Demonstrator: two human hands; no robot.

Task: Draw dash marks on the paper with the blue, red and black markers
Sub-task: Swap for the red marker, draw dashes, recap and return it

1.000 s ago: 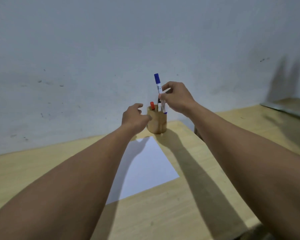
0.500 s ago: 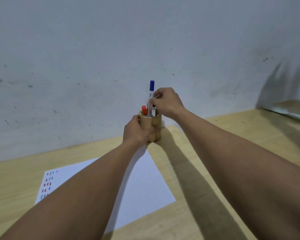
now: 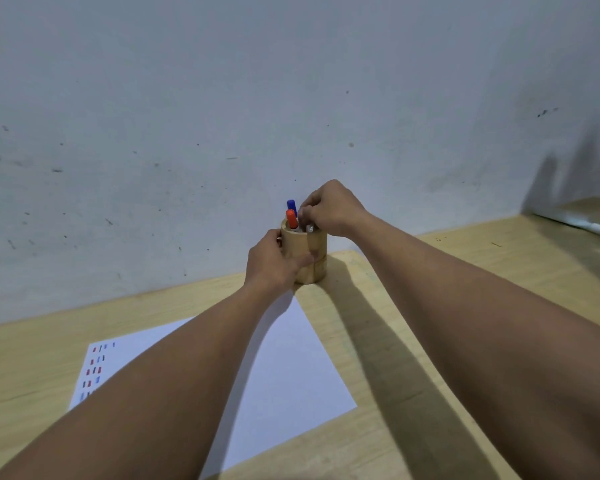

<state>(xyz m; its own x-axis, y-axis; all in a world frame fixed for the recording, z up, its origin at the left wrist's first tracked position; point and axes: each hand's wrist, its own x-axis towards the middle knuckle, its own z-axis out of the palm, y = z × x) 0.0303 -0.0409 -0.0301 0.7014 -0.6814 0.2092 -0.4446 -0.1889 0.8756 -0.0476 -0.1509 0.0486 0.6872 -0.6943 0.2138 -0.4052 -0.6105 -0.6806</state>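
Note:
A round wooden pen holder (image 3: 314, 252) stands on the table by the wall. My left hand (image 3: 272, 263) grips its left side. The blue marker (image 3: 291, 204) and the red marker (image 3: 291, 219) stand in it with their caps up, and a grey marker end (image 3: 309, 229) shows beside them. My right hand (image 3: 331, 209) hovers over the holder's rim, its fingertips pinched against the blue marker just below its cap. The white paper (image 3: 284, 362) lies in front of the holder, partly under my left forearm. Rows of red, blue and black dash marks (image 3: 96, 368) sit near its left edge.
The wooden table (image 3: 361, 341) meets a scuffed grey wall (image 3: 222, 133) right behind the holder. A flat silvery object (image 3: 589, 223) lies at the far right on a second wooden surface. My forearms cross much of the table's front.
My right hand has lowered the blue marker down into the holder. My left hand has closed around the holder's side. The view has shifted, showing the dash marks on the paper.

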